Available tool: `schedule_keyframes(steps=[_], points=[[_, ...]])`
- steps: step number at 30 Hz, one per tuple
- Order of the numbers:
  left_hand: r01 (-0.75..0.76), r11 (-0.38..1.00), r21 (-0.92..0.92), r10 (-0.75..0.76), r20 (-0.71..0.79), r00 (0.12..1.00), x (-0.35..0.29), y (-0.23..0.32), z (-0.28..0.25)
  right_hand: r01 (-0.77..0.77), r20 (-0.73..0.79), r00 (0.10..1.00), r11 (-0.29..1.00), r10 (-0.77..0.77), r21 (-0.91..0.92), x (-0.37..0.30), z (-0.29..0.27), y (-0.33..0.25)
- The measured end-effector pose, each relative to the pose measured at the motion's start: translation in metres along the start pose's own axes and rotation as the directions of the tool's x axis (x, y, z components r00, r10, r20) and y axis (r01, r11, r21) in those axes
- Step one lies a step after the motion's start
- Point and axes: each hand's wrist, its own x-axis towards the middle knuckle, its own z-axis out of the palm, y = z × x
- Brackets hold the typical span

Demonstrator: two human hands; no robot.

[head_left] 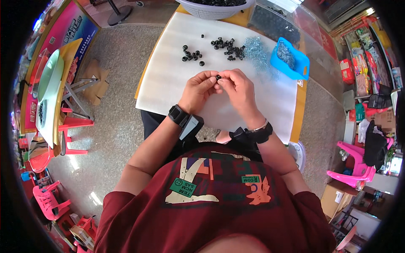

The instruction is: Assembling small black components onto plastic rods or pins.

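Over the near part of the white mat (168, 84), my left hand (196, 89) and my right hand (239, 92) meet fingertip to fingertip. Both pinch one small black ring-like part (218, 77) between thumb and fingers; its exact kind is too small to tell. Just beyond my left hand lies a loose group of similar black round parts (195, 55), several with a hole showing. A second cluster of black parts (230, 47) sits farther off, ahead of my right hand. To its right is a spread heap of small clear-blue pieces (256, 51).
A bright blue basket (301, 67) holding more clear-blue pieces stands at the mat's right side. At the far edge is a pale purple basket (213, 12) full of black parts. A side table with a light green tray (51, 76) and red stools (75, 123) stand left; a pink chair (354, 164) is right.
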Motion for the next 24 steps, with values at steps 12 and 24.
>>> schedule_keyframes(steps=[12, 24], points=[[0.011, 0.999, 0.048, -0.014, 0.055, 0.998, -0.002, 0.000, -0.002, -0.086, -0.074, 0.993, 0.992, 0.093, 0.088, -0.014, 0.001, 0.001], [0.011, 1.000, 0.012, -0.011, 0.008, 1.000, -0.004, 0.003, 0.002, -0.103, -0.243, 0.968, 0.981, 0.061, -0.163, -0.017, -0.045, 0.020]])
